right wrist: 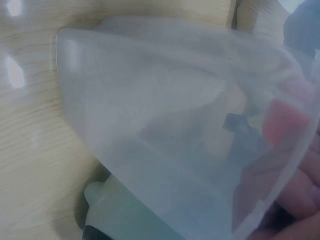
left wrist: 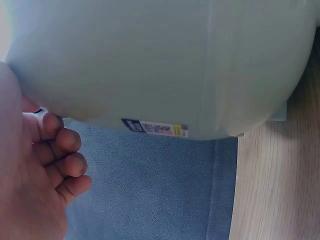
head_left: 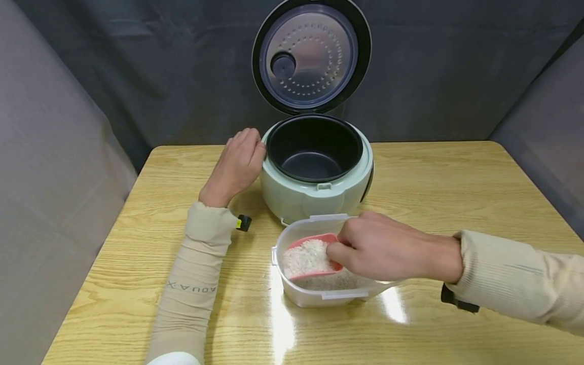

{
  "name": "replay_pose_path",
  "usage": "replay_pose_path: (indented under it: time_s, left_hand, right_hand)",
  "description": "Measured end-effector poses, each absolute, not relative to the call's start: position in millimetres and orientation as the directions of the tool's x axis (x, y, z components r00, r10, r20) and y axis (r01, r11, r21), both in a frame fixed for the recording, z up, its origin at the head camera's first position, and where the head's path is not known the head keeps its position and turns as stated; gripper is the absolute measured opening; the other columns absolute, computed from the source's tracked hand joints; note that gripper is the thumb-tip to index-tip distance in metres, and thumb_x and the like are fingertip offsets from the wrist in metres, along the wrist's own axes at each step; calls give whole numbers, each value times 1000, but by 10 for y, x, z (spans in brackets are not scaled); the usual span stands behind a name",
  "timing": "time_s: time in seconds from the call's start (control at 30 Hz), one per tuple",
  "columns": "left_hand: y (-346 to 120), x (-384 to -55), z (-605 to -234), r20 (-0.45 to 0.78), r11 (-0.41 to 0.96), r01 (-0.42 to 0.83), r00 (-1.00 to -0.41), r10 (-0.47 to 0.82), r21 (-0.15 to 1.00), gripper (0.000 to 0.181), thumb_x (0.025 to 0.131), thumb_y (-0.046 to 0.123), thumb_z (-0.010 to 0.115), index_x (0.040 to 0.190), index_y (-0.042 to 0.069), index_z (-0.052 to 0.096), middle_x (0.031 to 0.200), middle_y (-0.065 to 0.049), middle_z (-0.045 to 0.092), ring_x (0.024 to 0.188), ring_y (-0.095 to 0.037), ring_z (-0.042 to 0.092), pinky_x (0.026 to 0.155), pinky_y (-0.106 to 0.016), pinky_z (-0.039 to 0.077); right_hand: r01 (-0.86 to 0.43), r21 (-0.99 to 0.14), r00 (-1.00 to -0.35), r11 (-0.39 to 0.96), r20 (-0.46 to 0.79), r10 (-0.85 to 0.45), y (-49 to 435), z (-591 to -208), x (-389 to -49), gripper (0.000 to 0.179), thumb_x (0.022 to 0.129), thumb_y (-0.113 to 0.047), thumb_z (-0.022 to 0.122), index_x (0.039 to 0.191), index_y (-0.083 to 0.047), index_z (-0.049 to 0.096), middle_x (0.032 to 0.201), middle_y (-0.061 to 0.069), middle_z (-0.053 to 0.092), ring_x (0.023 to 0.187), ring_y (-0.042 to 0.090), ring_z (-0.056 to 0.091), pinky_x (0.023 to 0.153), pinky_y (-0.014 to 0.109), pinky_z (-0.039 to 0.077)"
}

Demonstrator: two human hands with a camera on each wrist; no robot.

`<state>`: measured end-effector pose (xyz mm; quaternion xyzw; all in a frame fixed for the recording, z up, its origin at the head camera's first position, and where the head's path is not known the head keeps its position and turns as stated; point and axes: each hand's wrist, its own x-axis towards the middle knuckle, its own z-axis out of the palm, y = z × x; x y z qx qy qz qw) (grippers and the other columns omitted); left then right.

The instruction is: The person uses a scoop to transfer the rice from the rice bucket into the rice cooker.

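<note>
My right hand (head_left: 378, 246) grips a pink scoop (head_left: 326, 237) heaped with white rice (head_left: 312, 256). The scoop is low inside a translucent plastic container (head_left: 315, 300), over more rice. Through the container's wall, the right wrist view shows the pink of the scoop (right wrist: 284, 121) beside my fingers (right wrist: 300, 192). Behind the container stands a pale green rice cooker (head_left: 296, 195), lid up, its dark inner pot (head_left: 312, 165) showing a bare bottom. My left hand (head_left: 239, 162) holds the cooker's left side at the rim, with curled fingers (left wrist: 72, 165) by its wall in the left wrist view.
The raised lid (head_left: 312, 61) leans back before a dark grey curtain (head_left: 433, 76). Grey cloth panels (head_left: 59, 167) flank the wooden table (head_left: 433, 187). The container sits close in front of the cooker. A label (left wrist: 160, 128) is stuck on the cooker's wall.
</note>
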<state>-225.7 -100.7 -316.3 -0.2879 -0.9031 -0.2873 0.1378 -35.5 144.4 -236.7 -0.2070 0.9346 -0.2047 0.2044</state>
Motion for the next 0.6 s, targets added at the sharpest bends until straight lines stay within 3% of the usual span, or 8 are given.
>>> replay_pose_path:
  time_s: [0.4,0.6]
  left_hand:
    - [-1013,-2250,-3163,397,671,589,-805,440,450,25,105,23,36,94,8,52,87,-9,46,86,-28,45,81,-37,35]
    - [-1011,-2253,-3162,396,674,588,-806,440,448,25,105,23,36,94,8,52,87,-9,46,87,-28,45,81,-38,35]
  right_hand:
    - [-289,-464,-842,837,-293,-453,1503,-2301,-299,41,93,-24,54,53,-27,46,51,-15,29,46,5,22,47,24,22]
    - [-277,-464,-850,841,-290,-440,1553,-2273,-250,42,93,-24,53,54,-27,38,53,-15,23,49,6,17,48,24,20]
